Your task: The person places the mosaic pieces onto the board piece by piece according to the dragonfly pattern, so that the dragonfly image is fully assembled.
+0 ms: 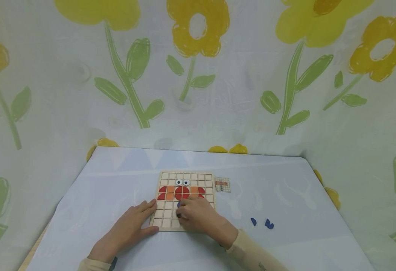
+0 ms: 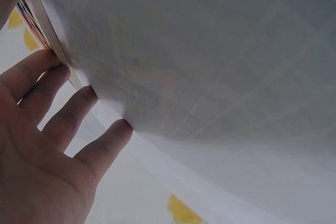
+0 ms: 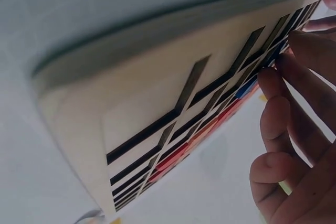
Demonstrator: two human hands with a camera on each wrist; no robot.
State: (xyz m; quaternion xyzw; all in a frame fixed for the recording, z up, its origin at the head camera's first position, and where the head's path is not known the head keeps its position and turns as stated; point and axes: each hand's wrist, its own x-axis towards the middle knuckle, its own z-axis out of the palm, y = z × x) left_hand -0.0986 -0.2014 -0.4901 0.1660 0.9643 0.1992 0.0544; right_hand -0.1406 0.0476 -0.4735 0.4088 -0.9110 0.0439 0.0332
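Note:
A wooden grid board (image 1: 157, 222) lies on the table. Set in its cells are two round eye pieces (image 1: 182, 182), red curved pieces (image 1: 182, 193) and orange squares (image 1: 170, 193). My left hand (image 1: 130, 227) rests beside the board, its fairly straight fingers touching the left edge. Over the lower middle cells, my right hand (image 1: 198, 214) has curled fingers and pinches a small dark blue piece (image 1: 178, 215), mostly covered by the fingertips. Another blue piece (image 3: 247, 88) sits in the grid just by those fingers in the right wrist view.
A small pattern card (image 1: 222, 184) lies against the board's right side. To the right on the table are a loose blue half-round piece (image 1: 253, 221) and a small cluster of blue pieces (image 1: 269, 224). A flowered curtain (image 1: 238, 94) surrounds the table.

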